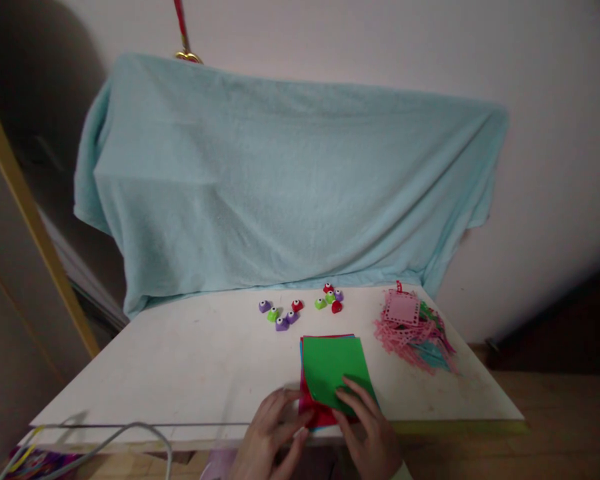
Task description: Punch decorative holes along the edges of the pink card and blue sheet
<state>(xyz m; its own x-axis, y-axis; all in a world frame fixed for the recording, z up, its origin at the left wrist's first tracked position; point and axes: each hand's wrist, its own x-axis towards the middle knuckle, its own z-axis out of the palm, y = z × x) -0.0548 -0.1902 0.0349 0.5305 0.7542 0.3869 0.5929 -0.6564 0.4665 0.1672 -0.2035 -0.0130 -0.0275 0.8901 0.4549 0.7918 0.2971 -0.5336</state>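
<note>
The green sheet [333,363] you are handling lies on top of a stack of coloured sheets, its near-left corner curled up off the red sheet [325,417] showing just below it. Your right hand [373,433] lies over the green sheet's near-right part, fingers bent on its surface; you can't tell from here whether they pinch it. Your left hand [270,433] is at the near-left of the green sheet, fingers reaching the stack's edge; whether they grasp any paper can't be told.

Beyond the green sheet, to its left and straight past it, you have two loose groups of small eyed pieces [281,325] in purple, lime and red on the tabletop [195,380]. Right of the green sheet, a pink square [403,309] lies on pink strands [397,343].
</note>
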